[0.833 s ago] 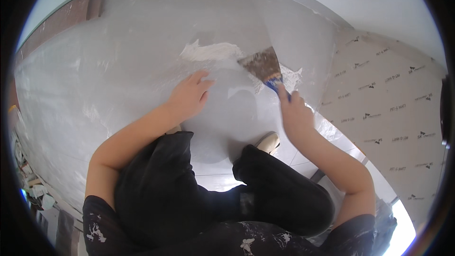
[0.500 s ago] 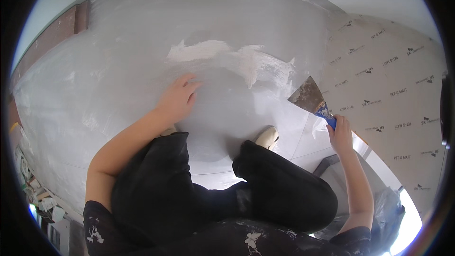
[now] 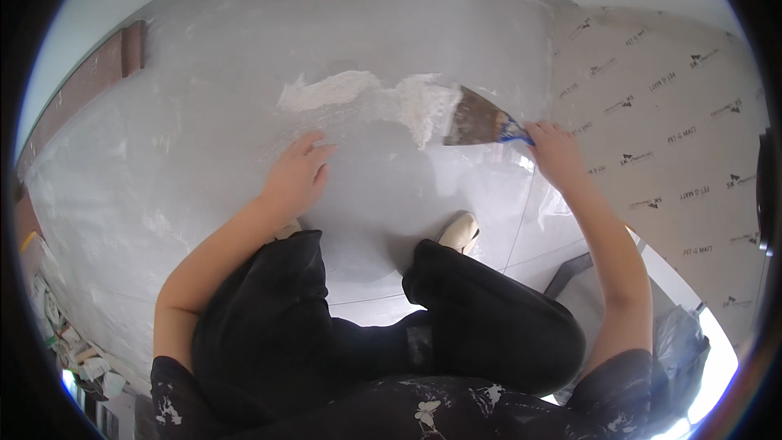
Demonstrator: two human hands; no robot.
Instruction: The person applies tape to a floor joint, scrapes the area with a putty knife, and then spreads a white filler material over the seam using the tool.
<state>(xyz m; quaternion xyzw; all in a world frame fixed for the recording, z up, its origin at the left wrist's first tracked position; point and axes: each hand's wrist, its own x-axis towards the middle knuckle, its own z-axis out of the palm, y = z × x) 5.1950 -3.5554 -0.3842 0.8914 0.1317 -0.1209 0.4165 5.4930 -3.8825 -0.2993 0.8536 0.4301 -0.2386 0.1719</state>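
My right hand (image 3: 556, 151) grips the blue handle of a putty knife (image 3: 476, 118). Its wide, stained metal blade lies against the right end of a white powdery patch (image 3: 423, 106) on the grey floor (image 3: 236, 41). A second white streak (image 3: 336, 90) stretches left from that patch. Just below the streak, my left hand (image 3: 300, 173) hovers or rests over the floor with fingers loosely apart, holding nothing; contact with the floor cannot be made out.
Printed protective sheeting (image 3: 652, 130) covers the right side. A brown wooden piece (image 3: 98, 73) runs along the left wall. Between my knees is a light-coloured shoe (image 3: 459, 232). Clear plastic (image 3: 680, 350) bunches at lower right, and assorted clutter (image 3: 77, 342) lies at lower left.
My right hand has swung the putty knife left and away from me onto the white patch, pushing its right part leftward. The left hand has barely moved.
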